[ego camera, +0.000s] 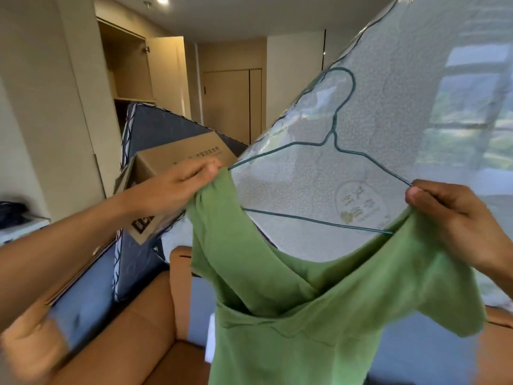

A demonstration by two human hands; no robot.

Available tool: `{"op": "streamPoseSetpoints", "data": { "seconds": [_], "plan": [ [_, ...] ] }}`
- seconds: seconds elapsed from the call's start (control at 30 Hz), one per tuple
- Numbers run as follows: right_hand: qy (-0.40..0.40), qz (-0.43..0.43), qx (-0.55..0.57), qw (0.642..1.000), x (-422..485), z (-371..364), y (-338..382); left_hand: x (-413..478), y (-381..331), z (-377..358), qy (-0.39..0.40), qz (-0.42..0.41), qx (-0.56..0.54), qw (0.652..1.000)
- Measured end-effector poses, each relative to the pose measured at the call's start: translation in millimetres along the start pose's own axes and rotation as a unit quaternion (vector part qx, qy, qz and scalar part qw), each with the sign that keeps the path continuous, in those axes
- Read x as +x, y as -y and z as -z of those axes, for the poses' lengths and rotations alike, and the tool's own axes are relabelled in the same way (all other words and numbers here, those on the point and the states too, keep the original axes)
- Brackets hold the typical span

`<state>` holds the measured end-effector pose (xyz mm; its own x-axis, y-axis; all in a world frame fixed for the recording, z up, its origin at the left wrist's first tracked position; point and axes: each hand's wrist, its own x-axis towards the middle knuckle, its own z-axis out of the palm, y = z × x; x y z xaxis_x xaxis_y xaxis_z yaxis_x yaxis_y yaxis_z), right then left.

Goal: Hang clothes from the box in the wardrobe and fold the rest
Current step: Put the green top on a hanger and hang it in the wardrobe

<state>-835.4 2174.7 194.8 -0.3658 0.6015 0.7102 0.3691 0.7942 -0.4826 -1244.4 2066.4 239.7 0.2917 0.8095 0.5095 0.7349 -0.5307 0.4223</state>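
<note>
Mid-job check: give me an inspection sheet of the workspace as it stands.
Surface: no table in view; brown sofa low in view.
Job's things: green shirt held up, wire hanger across its neck opening, hook up; cardboard box behind it; wardrobe open, far left.
Clutter: plastic-wrapped mattress leaning behind the shirt.
Hands: left hand pinches one shirt shoulder; right hand pinches the other with the hanger's end.
Cables: nothing seen.
Surroundings: window at right, closed door at back.
</note>
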Motion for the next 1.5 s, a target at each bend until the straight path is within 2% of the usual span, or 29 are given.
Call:
{"op": "streamPoseSetpoints", "data": {
  "seconds": [0.17, 0.5, 0.67, 0.83, 0.93, 1.07, 1.13, 1.23, 1.3, 1.4, 1.5],
  "plan": [
    [-0.059, -0.016, -0.013, 0.998, -3, 14, -18, -2, 0, 7, -0.023, 0.035, -0.093, 0.995],
    [-0.103, -0.067, -0.007, 0.992, -16, 30, -30, -3, 2, 19, -0.086, 0.061, -0.235, 0.966],
    [-0.117, -0.109, 0.048, 0.986, -15, 31, -25, 1, -11, 24, -0.071, 0.055, -0.072, 0.993],
    [-0.094, -0.112, 0.061, 0.987, -18, 22, -30, 12, -28, 10, -0.085, -0.018, 0.012, 0.996],
    [-0.071, -0.103, 0.035, 0.992, -17, 23, -26, 17, -21, 3, -0.119, -0.014, 0.029, 0.992],
    [-0.026, -0.077, 0.005, 0.997, -17, 27, -14, 22, -11, -7, -0.100, 0.002, 0.036, 0.994],
    [-0.004, -0.073, 0.000, 0.997, -17, 25, -13, 26, -13, -15, -0.091, -0.006, 0.033, 0.995],
    [0.032, -0.062, -0.015, 0.997, -15, 21, -6, 39, -20, -27, -0.121, -0.032, 0.021, 0.992],
    [0.036, -0.056, -0.009, 0.998, -12, 21, -2, 46, -18, -35, -0.119, -0.030, 0.051, 0.991],
    [0.029, -0.053, -0.006, 0.998, -10, 24, 1, 46, -5, -46, -0.075, 0.011, 0.096, 0.992],
    [0.027, -0.051, 0.001, 0.998, -12, 26, 1, 42, 2, -51, -0.071, -0.035, 0.085, 0.993]
  ]
}}
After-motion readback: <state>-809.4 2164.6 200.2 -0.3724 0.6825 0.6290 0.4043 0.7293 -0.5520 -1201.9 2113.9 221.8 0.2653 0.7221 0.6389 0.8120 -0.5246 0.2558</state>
